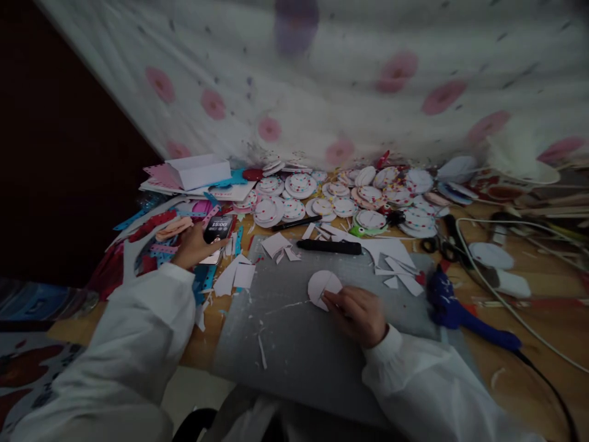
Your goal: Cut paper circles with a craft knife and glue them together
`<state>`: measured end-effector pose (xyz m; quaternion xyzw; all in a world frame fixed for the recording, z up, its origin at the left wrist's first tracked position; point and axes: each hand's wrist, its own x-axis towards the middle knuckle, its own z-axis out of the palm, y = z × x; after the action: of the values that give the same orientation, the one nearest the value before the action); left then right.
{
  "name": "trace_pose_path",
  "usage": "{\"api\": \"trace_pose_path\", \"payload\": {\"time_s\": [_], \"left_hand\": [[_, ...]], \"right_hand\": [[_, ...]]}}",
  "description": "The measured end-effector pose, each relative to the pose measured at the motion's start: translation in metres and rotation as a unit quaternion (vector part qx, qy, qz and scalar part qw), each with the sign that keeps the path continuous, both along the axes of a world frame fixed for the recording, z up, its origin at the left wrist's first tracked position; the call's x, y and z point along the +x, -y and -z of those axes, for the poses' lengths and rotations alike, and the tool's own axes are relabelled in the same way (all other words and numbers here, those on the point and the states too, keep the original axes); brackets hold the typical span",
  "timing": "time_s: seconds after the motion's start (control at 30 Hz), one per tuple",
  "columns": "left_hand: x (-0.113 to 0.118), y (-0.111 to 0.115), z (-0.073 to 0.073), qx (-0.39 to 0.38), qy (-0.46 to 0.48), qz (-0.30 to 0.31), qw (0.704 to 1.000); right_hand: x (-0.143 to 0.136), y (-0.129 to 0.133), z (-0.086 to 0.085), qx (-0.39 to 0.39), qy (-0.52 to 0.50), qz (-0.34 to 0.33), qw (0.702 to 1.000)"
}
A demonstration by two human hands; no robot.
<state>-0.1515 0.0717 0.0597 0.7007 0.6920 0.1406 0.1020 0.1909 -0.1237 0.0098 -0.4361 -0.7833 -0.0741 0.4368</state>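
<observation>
At the left of the table my left hand reaches in beside a phone with a lit screen, thumb stretched out over its lower part and apart from the fingers. Next to its fingertips lies a peach-coloured strip among paper and cloth scraps. My right hand pinches the lower right edge of a round white paper disc, which has a line or seam across it. The disc is over the grey cutting mat; I cannot tell whether it touches the mat.
Behind the mat are several decorated layered paper discs, a black pen and a thick black tool. White paper scraps lie around. A blue glue gun with its cord, scissors and a white cable occupy the right.
</observation>
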Motion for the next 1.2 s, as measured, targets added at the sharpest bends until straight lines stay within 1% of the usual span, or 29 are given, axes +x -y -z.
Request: {"api": "trace_pose_path", "payload": {"time_s": [0.03,0.07,0.13,0.23,0.4,0.47,0.53,0.57,0.6,0.63,0.67,0.7,0.73,0.77,0.8,0.83,0.87,0.9,0.93,0.97,1.0,1.07,1.13,1.2], "left_hand": [[0.006,-0.007,0.006,0.013,-0.055,-0.014,0.998],[0.012,-0.012,0.01,0.02,-0.089,-0.03,0.995],[0.019,-0.018,0.014,0.028,-0.131,-0.056,0.989],[0.025,-0.019,0.014,0.017,-0.136,-0.073,0.988],[0.028,-0.02,0.011,0.001,-0.137,-0.069,0.988],[0.029,-0.018,0.009,0.005,-0.14,-0.069,0.988],[0.033,-0.012,0.002,0.027,-0.135,-0.052,0.989],[0.036,-0.006,-0.002,0.046,-0.119,-0.029,0.991],[0.042,0.002,-0.007,0.077,-0.077,0.016,0.994],[0.049,0.012,-0.012,0.108,-0.005,0.083,0.991],[0.059,0.024,-0.016,0.119,0.087,0.144,0.979],[0.07,0.037,-0.02,0.092,0.182,0.202,0.958],[0.083,0.05,-0.022,0.041,0.271,0.253,0.928],[0.096,0.062,-0.023,-0.02,0.335,0.295,0.895],[0.11,0.073,-0.023,-0.068,0.371,0.327,0.866],[0.123,0.082,-0.022,-0.096,0.39,0.365,0.84],[0.134,0.089,-0.02,-0.109,0.408,0.399,0.814],[0.144,0.093,-0.017,-0.114,0.428,0.423,0.79],[0.151,0.096,-0.014,-0.121,0.438,0.438,0.776],[0.156,0.097,-0.01,-0.121,0.451,0.44,0.767],[0.159,0.097,-0.007,-0.121,0.462,0.431,0.765],[0.16,0.095,0.0,-0.12,0.489,0.395,0.768],[0.157,0.093,0.006,-0.13,0.517,0.358,0.767],[0.155,0.094,0.011,-0.15,0.534,0.333,0.762]], "right_hand": [[0.0,0.0,0.001,-0.003,-0.007,0.003,1.0],[0.0,-0.001,0.002,-0.007,-0.016,0.006,1.0],[0.0,-0.002,0.004,-0.012,-0.027,0.012,1.0],[-0.002,-0.004,0.006,-0.014,-0.031,0.015,0.999],[-0.002,-0.004,0.006,-0.021,-0.037,0.017,0.999],[-0.001,-0.003,0.001,-0.032,-0.041,0.02,0.998],[0.002,-0.005,-0.008,-0.071,-0.063,0.02,0.995],[0.003,-0.007,-0.013,-0.108,-0.086,0.018,0.99],[0.005,-0.01,-0.019,-0.157,-0.118,0.012,0.981],[0.006,-0.015,-0.026,-0.218,-0.154,0.0,0.964],[0.007,-0.019,-0.031,-0.28,-0.195,-0.018,0.94],[0.008,-0.024,-0.036,-0.342,-0.234,-0.05,0.909],[0.008,-0.028,-0.04,-0.394,-0.267,-0.082,0.876],[0.007,-0.031,-0.042,-0.439,-0.289,-0.111,0.843],[0.006,-0.034,-0.044,-0.473,-0.307,-0.137,0.814],[0.006,-0.035,-0.044,-0.495,-0.321,-0.156,0.792],[0.004,-0.035,-0.044,-0.508,-0.33,-0.169,0.777],[0.004,-0.034,-0.043,-0.512,-0.337,-0.177,0.77],[0.003,-0.033,-0.043,-0.509,-0.338,-0.181,0.77],[0.002,-0.032,-0.043,-0.501,-0.332,-0.181,0.778],[0.002,-0.03,-0.042,-0.49,-0.319,-0.176,0.792],[0.002,-0.027,-0.042,-0.455,-0.281,-0.156,0.83],[0.003,-0.025,-0.041,-0.397,-0.239,-0.124,0.877],[0.003,-0.023,-0.039,-0.334,-0.198,-0.094,0.917]]}}
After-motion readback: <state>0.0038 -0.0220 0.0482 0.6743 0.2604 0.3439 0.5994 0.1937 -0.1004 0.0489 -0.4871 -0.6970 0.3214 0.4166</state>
